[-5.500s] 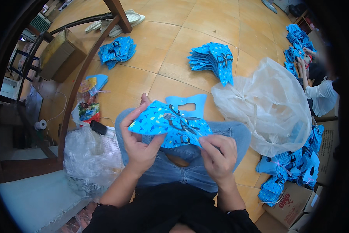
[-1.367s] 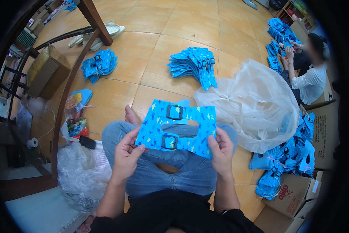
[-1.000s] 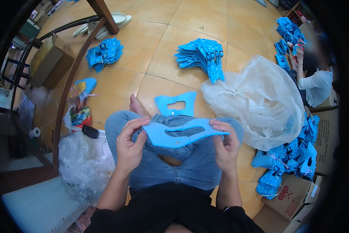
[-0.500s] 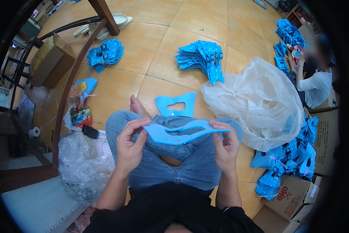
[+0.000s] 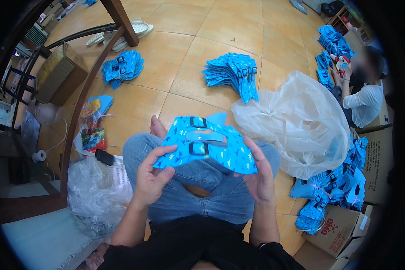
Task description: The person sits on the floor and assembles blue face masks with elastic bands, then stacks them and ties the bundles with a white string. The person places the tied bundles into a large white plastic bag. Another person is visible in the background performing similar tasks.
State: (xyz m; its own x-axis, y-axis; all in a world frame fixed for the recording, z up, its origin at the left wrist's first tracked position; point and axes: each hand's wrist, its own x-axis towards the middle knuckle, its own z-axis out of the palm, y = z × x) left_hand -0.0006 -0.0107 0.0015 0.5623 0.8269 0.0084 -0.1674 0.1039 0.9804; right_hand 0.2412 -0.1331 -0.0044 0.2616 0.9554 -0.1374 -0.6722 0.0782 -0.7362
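Between my two hands, above my crossed legs, is a flat blue foam piece (image 5: 173,150) with a small printed pattern. It has a cutout in its middle and two black buckles, one above and one below that opening. My left hand (image 5: 152,177) pinches its left end between thumb and fingers. At the right end my right hand (image 5: 261,173) grips the edge, fingers behind and along it. A plain blue foam piece (image 5: 218,119) lies on the floor beyond, mostly hidden behind the held one.
Stacks of patterned blue pieces (image 5: 232,72) (image 5: 122,67) lie ahead on the tiled floor. A translucent plastic bag (image 5: 297,130) sits to the right, with more blue pieces (image 5: 328,186) and cardboard boxes (image 5: 335,229) nearby. Another person (image 5: 364,94) sits at far right. Clear plastic wrap (image 5: 94,189) lies left.
The held foam piece has turned over from its plain blue side, seen nearly edge-on, to its patterned side with the buckles facing up. Both hands still hold its ends.
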